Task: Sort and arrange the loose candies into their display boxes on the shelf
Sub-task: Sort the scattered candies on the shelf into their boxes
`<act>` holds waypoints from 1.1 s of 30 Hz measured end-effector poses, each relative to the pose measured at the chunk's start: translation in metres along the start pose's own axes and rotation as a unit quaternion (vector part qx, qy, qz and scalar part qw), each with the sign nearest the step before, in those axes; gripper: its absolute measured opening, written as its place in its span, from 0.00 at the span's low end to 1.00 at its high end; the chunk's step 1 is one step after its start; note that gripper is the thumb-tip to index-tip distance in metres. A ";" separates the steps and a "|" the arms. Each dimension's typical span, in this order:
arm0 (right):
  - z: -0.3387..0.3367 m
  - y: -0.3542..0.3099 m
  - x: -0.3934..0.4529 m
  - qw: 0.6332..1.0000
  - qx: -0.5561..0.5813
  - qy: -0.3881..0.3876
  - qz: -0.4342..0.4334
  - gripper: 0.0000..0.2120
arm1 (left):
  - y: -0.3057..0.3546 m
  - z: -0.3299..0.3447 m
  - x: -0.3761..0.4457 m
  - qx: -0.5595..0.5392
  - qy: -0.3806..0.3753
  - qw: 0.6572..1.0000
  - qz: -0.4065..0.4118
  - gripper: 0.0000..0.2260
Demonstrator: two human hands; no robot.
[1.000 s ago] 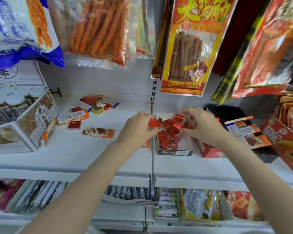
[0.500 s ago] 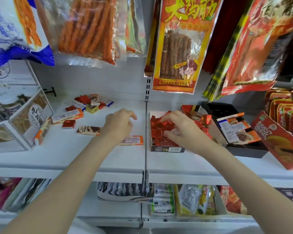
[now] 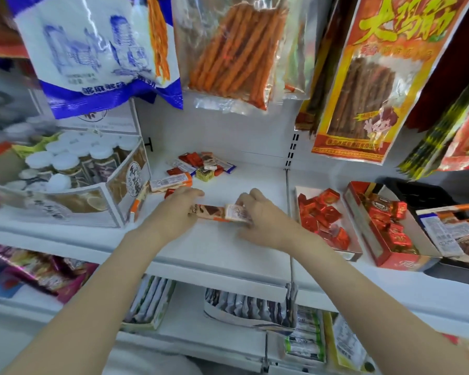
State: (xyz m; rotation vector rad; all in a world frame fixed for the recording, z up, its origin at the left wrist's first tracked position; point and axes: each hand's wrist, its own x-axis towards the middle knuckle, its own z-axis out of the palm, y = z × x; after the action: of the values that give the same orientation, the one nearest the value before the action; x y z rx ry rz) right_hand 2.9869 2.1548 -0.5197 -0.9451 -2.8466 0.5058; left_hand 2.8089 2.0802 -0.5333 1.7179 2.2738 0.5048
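A white shop shelf (image 3: 222,247) fills the middle of the view, with big snack bags hanging above it: a blue-and-white bag (image 3: 100,50) at eleven o'clock, a clear pack of orange sticks (image 3: 236,50) at twelve, and a red-and-yellow pack (image 3: 377,77) at one. At nine o'clock stands a display carton of white-lidded jars (image 3: 65,169). At three o'clock sit the display boxes side by side: a white box (image 3: 326,220) of red foil candies, a red box (image 3: 385,226) of red wrapped candies just beside it, and a black tray (image 3: 444,220) of orange-and-white bars furthest right. A loose heap of candies (image 3: 201,166) lies at the back of the shelf, toward twelve o'clock. Near the centre, the left hand (image 3: 176,209) curls its fingers round one end of a brown chocolate bar (image 3: 209,211), while the right hand (image 3: 260,215) pinches a white-labelled orange bar (image 3: 237,213) that touches the brown one, end to end.
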 end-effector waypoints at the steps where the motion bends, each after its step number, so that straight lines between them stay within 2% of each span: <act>1: 0.003 -0.006 0.006 1.000 0.019 0.004 -0.002 0.23 | -0.004 -0.003 -0.001 0.002 0.036 0.999 0.000 0.20; 3: 0.012 -0.017 0.018 1.000 0.014 -0.010 -0.012 0.26 | -0.012 -0.009 0.000 0.012 0.106 0.994 -0.002 0.20; 5: 0.018 -0.024 0.029 0.999 0.013 -0.031 -0.012 0.24 | -0.021 -0.010 0.002 0.027 0.125 0.992 -0.014 0.24; 7: 0.017 -0.024 0.039 1.000 -0.003 -0.026 -0.008 0.21 | -0.029 -0.004 0.008 0.061 0.100 0.993 -0.034 0.26; 9: 0.011 -0.017 0.051 0.997 -0.073 -0.030 -0.002 0.22 | -0.034 0.003 0.014 0.099 0.075 0.991 -0.045 0.27; 12: 0.003 -0.003 0.069 0.988 -0.142 -0.053 0.017 0.21 | -0.031 0.004 0.020 0.120 0.080 0.988 -0.052 0.25; 14: 0.002 0.008 0.083 0.991 -0.125 -0.030 0.039 0.22 | -0.025 0.001 0.021 0.125 0.086 0.987 -0.045 0.24; 18: 0.007 0.031 0.110 0.993 -0.051 0.056 0.092 0.23 | -0.017 -0.005 0.022 0.064 0.032 0.997 -0.033 0.23; 20: 0.008 0.038 0.121 0.994 -0.022 0.046 0.100 0.26 | -0.016 -0.008 0.022 0.046 0.014 0.999 -0.025 0.25; 23: 0.006 0.040 0.135 0.993 -0.042 -0.014 0.112 0.25 | -0.015 -0.012 0.020 0.014 -0.017 1.000 -0.006 0.26; 26: 0.000 0.033 0.123 0.990 -0.047 -0.008 0.130 0.21 | -0.014 -0.013 0.018 0.000 -0.044 0.999 0.025 0.24; 30: 0.000 0.022 0.067 0.990 -0.027 0.026 0.133 0.16 | -0.012 -0.011 0.016 -0.026 -0.052 0.997 0.060 0.22; 33: -0.004 0.017 0.026 0.992 -0.010 0.015 0.122 0.15 | -0.008 -0.008 0.014 -0.043 -0.049 0.995 0.078 0.21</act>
State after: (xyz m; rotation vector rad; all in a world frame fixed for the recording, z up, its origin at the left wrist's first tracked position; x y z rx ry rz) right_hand 2.9761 2.1842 -0.5222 -1.3015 -2.7292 0.4816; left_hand 2.7948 2.0911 -0.5295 1.8432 2.0324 0.5278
